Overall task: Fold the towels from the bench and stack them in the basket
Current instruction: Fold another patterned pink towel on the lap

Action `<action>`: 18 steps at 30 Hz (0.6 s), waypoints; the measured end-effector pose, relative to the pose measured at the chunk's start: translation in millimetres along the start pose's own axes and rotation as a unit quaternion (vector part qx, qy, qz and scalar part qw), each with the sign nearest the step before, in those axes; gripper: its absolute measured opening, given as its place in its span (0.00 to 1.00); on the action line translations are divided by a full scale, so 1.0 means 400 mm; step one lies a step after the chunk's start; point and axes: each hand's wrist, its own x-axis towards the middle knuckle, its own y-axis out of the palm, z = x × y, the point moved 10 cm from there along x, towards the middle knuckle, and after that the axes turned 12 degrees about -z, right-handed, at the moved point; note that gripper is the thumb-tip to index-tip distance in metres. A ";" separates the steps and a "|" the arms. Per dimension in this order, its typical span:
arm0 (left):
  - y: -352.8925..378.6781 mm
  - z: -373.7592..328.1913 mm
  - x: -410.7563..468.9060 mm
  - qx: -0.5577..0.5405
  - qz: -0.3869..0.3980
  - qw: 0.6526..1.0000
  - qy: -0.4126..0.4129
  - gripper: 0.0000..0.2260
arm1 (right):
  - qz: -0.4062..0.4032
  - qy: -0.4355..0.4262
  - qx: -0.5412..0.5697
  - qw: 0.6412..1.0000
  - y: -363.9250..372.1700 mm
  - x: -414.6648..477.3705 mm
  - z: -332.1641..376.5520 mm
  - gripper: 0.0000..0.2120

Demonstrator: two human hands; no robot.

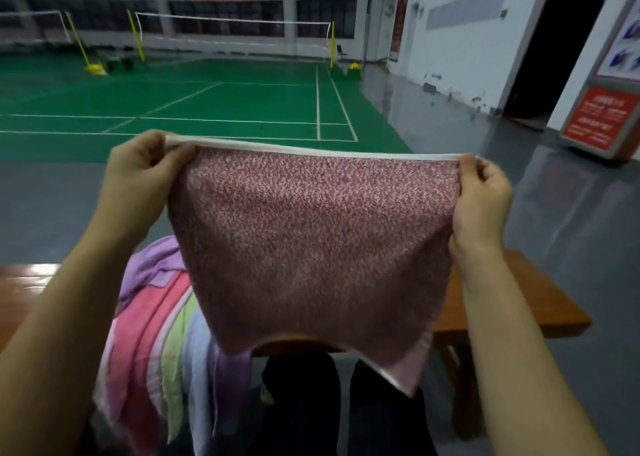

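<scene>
You hold the speckled pink towel up in front of you, stretched wide by its white-edged top hem. Your left hand pinches the top left corner, fingers curled over the hem, thumb on the near face. Your right hand pinches the top right corner the same way, thumb on top. The towel hangs free below, lower edge uneven, right bottom corner dropping lowest, over your dark-trousered legs. Behind and under it runs the wooden bench. On the bench left of the held towel lies a pile of unfolded towels: purple on top, a striped pink, green and pale blue one draping over the near edge. Basket not in view. Beyond: grey floor, green badminton court with nets, red sign far right.
</scene>
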 end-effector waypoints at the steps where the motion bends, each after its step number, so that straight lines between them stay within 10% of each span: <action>1: 0.016 0.027 -0.005 -0.020 0.017 0.999 -0.032 0.07 | 0.001 0.011 0.000 1.000 0.003 0.005 -0.014 0.12; 7: 0.130 0.221 -0.066 -0.011 0.006 0.981 -0.191 0.07 | 0.044 0.110 -0.070 0.990 0.067 0.014 -0.216 0.12; 18: 0.206 0.167 -0.067 -0.015 -0.059 0.989 -0.132 0.11 | -0.033 0.048 -0.081 0.995 0.030 0.110 -0.211 0.07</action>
